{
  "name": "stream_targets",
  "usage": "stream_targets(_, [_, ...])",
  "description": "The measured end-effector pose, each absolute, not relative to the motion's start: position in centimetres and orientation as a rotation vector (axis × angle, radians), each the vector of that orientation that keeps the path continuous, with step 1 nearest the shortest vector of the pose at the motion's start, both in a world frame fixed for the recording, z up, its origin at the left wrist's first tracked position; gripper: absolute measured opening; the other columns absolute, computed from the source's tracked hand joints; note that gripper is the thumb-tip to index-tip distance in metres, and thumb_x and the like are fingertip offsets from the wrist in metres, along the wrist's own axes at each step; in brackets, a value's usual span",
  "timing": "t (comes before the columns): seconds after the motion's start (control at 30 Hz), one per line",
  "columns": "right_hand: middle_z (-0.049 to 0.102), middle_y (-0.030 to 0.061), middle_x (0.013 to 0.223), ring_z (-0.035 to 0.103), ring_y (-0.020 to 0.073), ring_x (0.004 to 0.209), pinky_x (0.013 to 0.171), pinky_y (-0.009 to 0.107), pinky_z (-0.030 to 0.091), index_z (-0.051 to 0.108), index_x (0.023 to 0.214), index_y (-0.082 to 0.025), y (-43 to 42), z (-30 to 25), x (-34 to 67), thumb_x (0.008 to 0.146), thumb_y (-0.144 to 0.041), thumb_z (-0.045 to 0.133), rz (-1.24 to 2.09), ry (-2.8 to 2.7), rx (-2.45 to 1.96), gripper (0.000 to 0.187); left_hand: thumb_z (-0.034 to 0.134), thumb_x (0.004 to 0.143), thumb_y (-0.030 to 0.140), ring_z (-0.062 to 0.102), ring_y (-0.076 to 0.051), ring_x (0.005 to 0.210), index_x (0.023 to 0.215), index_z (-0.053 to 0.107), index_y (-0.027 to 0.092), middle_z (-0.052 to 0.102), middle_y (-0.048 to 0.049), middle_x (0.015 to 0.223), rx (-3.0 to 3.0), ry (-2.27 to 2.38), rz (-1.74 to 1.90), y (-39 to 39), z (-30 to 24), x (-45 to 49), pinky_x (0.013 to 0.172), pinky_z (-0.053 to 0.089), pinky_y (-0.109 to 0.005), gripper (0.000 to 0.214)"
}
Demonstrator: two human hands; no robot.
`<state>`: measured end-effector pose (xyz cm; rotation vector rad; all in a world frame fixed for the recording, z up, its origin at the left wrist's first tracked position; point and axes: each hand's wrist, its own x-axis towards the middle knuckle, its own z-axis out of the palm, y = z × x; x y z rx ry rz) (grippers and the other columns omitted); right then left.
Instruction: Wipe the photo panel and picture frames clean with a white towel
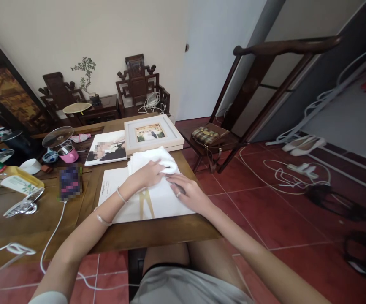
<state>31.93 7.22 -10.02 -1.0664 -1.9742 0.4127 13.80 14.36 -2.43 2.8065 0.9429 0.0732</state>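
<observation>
A folded white cloth [147, 157] lies on a white printed sheet or flat box [166, 202] with a gold mark, near the table's front edge. My left hand [149, 174] rests on the cloth from the left, its fingers closed around a rolled fold at the right side. My right hand [191, 192] lies at the cloth's lower right edge, fingers stretched out and slightly apart, touching it. A dark patch shows under the right palm; whether it is an object or a shadow I cannot tell.
Behind the cloth are a framed photo box [173, 135] and a photo panel [116, 154]. Leftward on the table [90, 236] are a pink cup [68, 154], an oil bottle [21, 179], a clear clip [27, 204] and a cabled phone [70, 183]. A chair [227, 126] holds a plaid bag [205, 135].
</observation>
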Motion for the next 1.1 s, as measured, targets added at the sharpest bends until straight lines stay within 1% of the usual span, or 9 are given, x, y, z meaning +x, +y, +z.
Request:
stream_targets(0.13, [0.067,0.0124,0.124,0.058,0.0273,0.121,0.108,0.053,0.04,0.07,0.11,-0.021,7.2,-10.0,31.9,0.088,-0.018,0.051,0.424,-1.953,-1.079,0.03,0.039,0.091,0.007,0.034,-0.033,0.139,0.113,0.062,0.01,0.049,-0.0166,0.142,2.851,1.046,-0.02,12.2,-2.5,11.7,0.11,0.03,-0.054,0.032])
stream_targets(0.2, [0.067,0.0126,0.122,0.058,0.0277,0.121,0.108,0.053,0.041,0.071,0.109,-0.021,7.2,-9.9,31.8,0.088,-0.018,0.05,0.421,-1.953,-1.069,0.03,0.04,0.088,0.005,0.03,-0.035,0.141,0.114,0.064,0.01,0.042,-0.017,0.148,2.888,1.06,-0.126,9.6,-2.2,11.3,0.111,0.027,-0.058,0.035])
stream_targets(0.3, [0.068,0.011,0.122,0.058,0.028,0.122,0.108,0.052,0.042,0.072,0.109,-0.022,7.3,-9.9,31.9,0.086,-0.014,0.049,0.425,-1.96,-1.048,0.033,0.045,0.084,0.005,0.027,-0.036,0.142,0.106,0.069,0.013,0.038,-0.0158,0.151,2.94,0.995,-0.236,4.5,-1.8,11.1,0.112,0.026,-0.059,0.034])
stream_targets(0.43, [0.067,0.0113,0.124,0.056,0.0276,0.124,0.107,0.052,0.042,0.07,0.113,-0.021,7.4,-10.0,32.0,0.082,-0.01,0.049,0.419,-1.984,-1.046,0.039,0.046,0.086,0.012,0.032,-0.038,0.14,0.097,0.072,0.015,0.038,-0.0133,0.151,2.951,0.876,-0.263,0.1,-1.2,11.1,0.11,0.032,-0.057,0.028])
stream_targets(0.57, [0.068,0.0121,0.121,0.058,0.0274,0.122,0.105,0.052,0.045,0.069,0.112,-0.02,7.4,-10.1,32.0,0.084,-0.012,0.048,0.386,-1.994,-1.05,0.037,0.047,0.086,0.01,0.037,-0.033,0.138,0.108,0.069,0.016,0.044,-0.0114,0.148,2.895,0.951,-0.193,2.9,-0.7,10.9,0.109,0.034,-0.053,0.032])
stream_targets(0.67, [0.069,0.0128,0.119,0.059,0.0276,0.12,0.105,0.052,0.045,0.069,0.112,-0.02,7.3,-10.1,31.8,0.087,-0.016,0.05,0.384,-1.972,-1.055,0.032,0.046,0.089,0.01,0.039,-0.029,0.137,0.107,0.069,0.016,0.048,-0.0118,0.145,2.842,1.016,-0.101,7.7,-1.0,10.6,0.111,0.033,-0.05,0.03])
stream_targets(0.77, [0.069,0.0114,0.119,0.06,0.0268,0.119,0.105,0.051,0.045,0.069,0.111,-0.022,7.2,-10.0,31.8,0.087,-0.017,0.052,0.402,-1.947,-1.067,0.03,0.046,0.093,0.014,0.036,-0.026,0.139,0.111,0.066,0.015,0.048,-0.0127,0.145,2.851,1.038,0.0,11.6,-1.9,10.6,0.112,0.033,-0.045,0.028])
stream_targets(0.93, [0.069,0.0106,0.12,0.06,0.027,0.119,0.105,0.051,0.045,0.069,0.113,-0.022,7.2,-10.1,31.8,0.087,-0.019,0.053,0.414,-1.938,-1.068,0.03,0.045,0.096,0.016,0.023,-0.033,0.145,0.127,0.058,0.016,0.032,-0.0162,0.154,2.858,1.139,-0.094,12.9,-2.5,11.0,0.11,0.029,-0.056,0.034])
stream_targets(1.1, [0.068,0.0122,0.12,0.059,0.0274,0.12,0.105,0.05,0.045,0.07,0.111,-0.021,7.2,-10.1,31.8,0.088,-0.019,0.051,0.393,-1.968,-1.079,0.03,0.049,0.088,0.005,0.027,-0.036,0.143,0.116,0.066,0.017,0.036,-0.0164,0.152,2.899,1.048,-0.289,7.2,-1.4,10.9,0.109,0.029,-0.06,0.035])
